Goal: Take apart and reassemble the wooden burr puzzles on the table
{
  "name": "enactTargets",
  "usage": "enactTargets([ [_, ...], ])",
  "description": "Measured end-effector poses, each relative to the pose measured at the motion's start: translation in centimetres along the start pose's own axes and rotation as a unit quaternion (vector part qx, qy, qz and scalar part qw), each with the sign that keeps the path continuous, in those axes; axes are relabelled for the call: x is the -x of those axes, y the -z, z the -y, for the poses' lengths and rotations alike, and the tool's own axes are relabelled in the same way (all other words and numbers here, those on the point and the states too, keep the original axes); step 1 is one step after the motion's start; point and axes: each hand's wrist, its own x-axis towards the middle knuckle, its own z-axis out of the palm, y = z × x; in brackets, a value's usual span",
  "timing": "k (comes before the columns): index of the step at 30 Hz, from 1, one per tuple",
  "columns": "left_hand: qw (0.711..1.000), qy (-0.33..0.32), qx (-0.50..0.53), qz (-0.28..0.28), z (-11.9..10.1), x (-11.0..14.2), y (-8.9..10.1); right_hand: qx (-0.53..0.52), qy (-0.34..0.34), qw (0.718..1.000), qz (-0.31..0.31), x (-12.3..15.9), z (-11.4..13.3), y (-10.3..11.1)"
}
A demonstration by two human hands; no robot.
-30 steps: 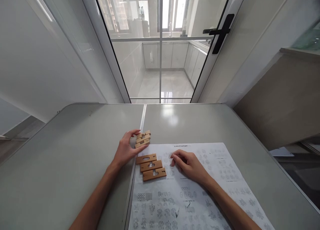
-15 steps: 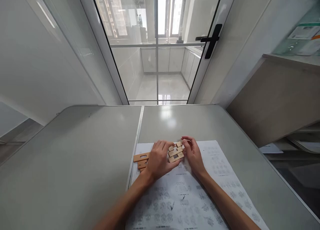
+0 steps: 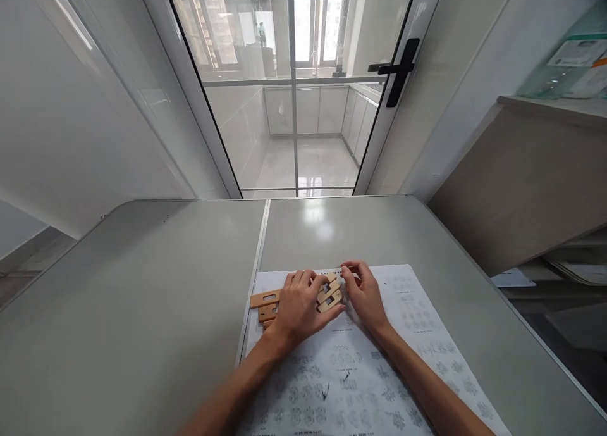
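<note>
Over paper (image 3: 363, 395), left hand (image 3: 300, 304) apparently holds blocks (image 3: 329, 293).

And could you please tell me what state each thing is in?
Light wooden pieces: side by side, partly covered
Left hand: holding those pieces
Right hand: bent, beside them, contact unclear
Darker wooden pieces: lying flat, partly covered
Printed sheet: spread flat
Glass door: apparently shut
Door handle: lever roughly level

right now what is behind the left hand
Three darker wooden pieces show left of the left hand, lighter wooden pieces right of it; the darker pieces' right ends are covered, unseen.
</note>
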Motion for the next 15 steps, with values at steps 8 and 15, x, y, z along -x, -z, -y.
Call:
enactTargets([
  [8, 0.997, -0.010, 0.068, 0.025, 1.2, 0.9, 0.8, 0.040, 0.001, 0.998, 0.058, 0.0, 0.5, 0.5],
  [15, 0.990, -0.036, 0.124, 0.049, 2.5, 1.4, 1.7, 0.099, 0.041, 0.989, 0.102, 0.1, 1.1, 0.8],
])
